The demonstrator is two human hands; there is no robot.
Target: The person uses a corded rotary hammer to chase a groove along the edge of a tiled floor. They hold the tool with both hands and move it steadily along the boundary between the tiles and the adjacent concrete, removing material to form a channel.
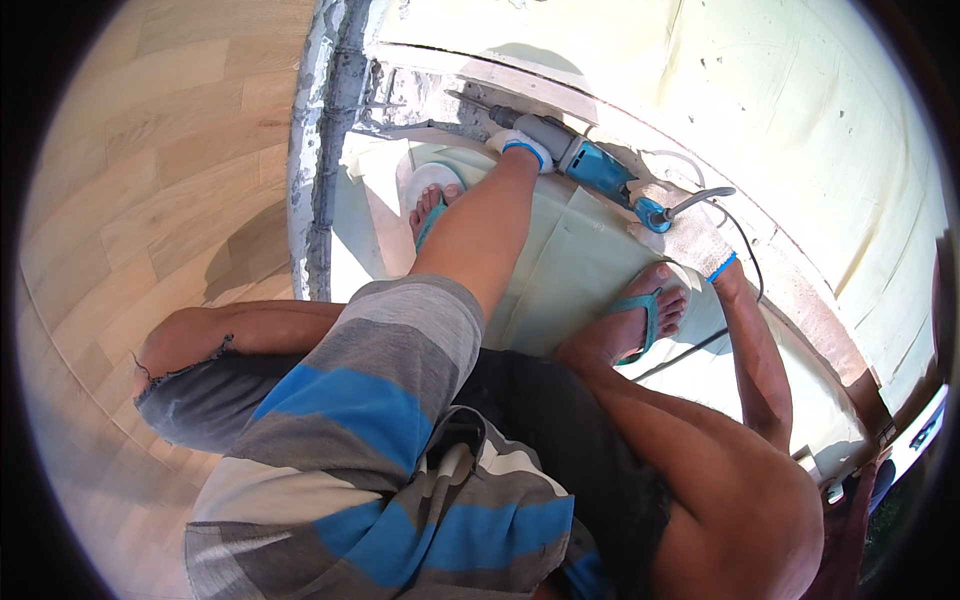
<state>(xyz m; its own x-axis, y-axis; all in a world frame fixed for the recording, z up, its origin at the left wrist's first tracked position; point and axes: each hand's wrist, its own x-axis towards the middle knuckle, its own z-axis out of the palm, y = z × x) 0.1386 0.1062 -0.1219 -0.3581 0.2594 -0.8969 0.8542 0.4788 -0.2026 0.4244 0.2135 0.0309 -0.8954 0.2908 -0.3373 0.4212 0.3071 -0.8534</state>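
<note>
A teal and grey rotary hammer lies across the far middle, low over a rough chipped channel. Its pointed steel bit aims left along the broken concrete. My left hand, in a white work glove with a blue cuff, grips the tool's grey front end; most of its fingers are hidden beneath. At the rear, my gloved right hand is closed around the handle, where a grey cord comes out. Whether the trigger is pressed does not show.
Wood-look plank flooring spreads at left, bordered by a rough concrete strip. Pale green sheeting lies under my sandalled feet, close to the tool; more sheeting covers the far side. The black cord runs past my right forearm.
</note>
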